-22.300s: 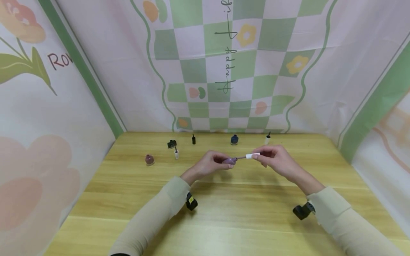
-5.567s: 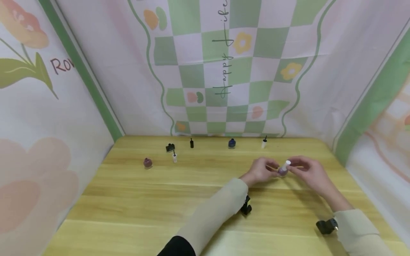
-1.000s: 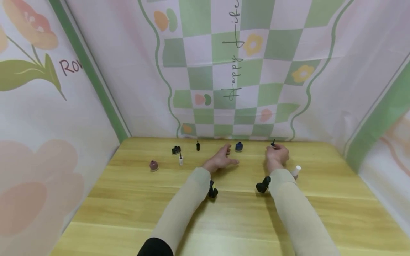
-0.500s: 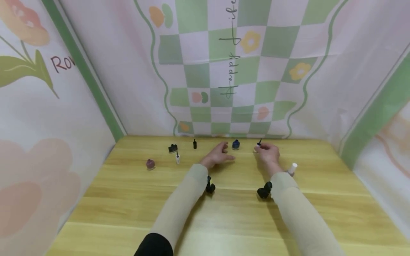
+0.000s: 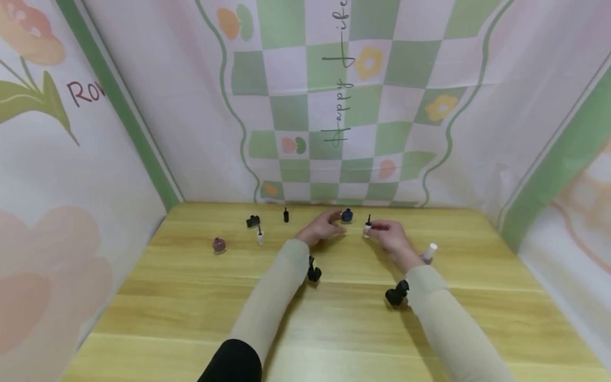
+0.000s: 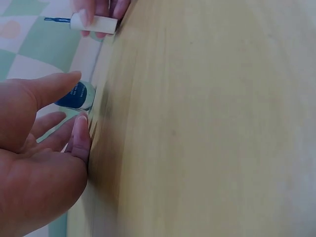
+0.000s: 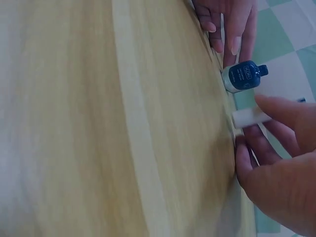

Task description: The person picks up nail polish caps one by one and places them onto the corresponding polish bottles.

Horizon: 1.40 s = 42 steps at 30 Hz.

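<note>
Right hand (image 5: 391, 237) pinches cap (image 5: 366, 229), brush (image 5: 369, 218) up; left hand (image 5: 321, 228) spread beside bottle (image 5: 347, 216), cap's ten o'clock. Best grip bottle, invert brush.

An uncapped dark-blue polish bottle (image 5: 347, 216) stands upright just beside the left hand (image 5: 322, 227). At its four o'clock, the right hand (image 5: 390, 236) pinches a white cap (image 5: 367, 230), dark brush (image 5: 369, 218) pointing up.
</note>
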Tool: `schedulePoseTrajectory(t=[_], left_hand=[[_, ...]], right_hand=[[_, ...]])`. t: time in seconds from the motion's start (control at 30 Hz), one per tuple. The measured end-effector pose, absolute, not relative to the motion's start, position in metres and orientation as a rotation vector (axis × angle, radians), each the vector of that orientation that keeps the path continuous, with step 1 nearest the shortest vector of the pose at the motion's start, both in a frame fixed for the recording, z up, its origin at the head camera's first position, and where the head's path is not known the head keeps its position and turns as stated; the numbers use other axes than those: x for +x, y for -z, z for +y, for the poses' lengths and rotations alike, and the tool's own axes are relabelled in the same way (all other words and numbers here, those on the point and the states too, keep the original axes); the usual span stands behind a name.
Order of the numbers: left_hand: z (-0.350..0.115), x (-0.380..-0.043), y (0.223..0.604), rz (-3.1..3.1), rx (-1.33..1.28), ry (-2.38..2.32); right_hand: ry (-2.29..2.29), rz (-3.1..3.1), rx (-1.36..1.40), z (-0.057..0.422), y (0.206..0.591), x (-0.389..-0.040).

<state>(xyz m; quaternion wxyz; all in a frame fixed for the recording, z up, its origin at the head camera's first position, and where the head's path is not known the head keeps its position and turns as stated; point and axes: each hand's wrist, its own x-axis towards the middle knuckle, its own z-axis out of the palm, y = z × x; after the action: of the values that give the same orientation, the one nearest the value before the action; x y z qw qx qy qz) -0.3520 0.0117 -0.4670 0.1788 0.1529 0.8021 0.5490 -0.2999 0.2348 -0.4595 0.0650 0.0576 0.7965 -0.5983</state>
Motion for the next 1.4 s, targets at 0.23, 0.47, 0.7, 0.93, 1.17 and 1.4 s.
schedulePoseTrajectory(t=[0.23, 0.47, 0.7, 0.93, 1.17, 1.4], left_hand=[[0.016, -0.357, 0.469, 2.264, 0.439, -1.592], [0.026, -0.363, 0.471, 2.296, 0.361, -1.642], [0.035, -0.364, 0.471, 2.431, 0.296, -1.606], [0.041, -0.365, 0.472, 2.514, 0.229, -1.636], [0.041, -0.363, 0.471, 2.572, 0.243, -1.648], [0.035, -0.356, 0.470, 2.563, 0.280, -1.695]], right_hand=[[1.829, 2.336, 0.014, 0.236, 0.459, -0.294], [1.850, 2.302, -0.040, 0.239, 0.462, -0.294], [1.825, 2.328, -0.045, 0.241, 0.462, -0.293], [1.784, 2.351, -0.034, 0.238, 0.459, -0.290], [1.807, 2.327, -0.040, 0.237, 0.458, -0.290], [1.758, 2.372, -0.063, 0.238, 0.459, -0.287]])
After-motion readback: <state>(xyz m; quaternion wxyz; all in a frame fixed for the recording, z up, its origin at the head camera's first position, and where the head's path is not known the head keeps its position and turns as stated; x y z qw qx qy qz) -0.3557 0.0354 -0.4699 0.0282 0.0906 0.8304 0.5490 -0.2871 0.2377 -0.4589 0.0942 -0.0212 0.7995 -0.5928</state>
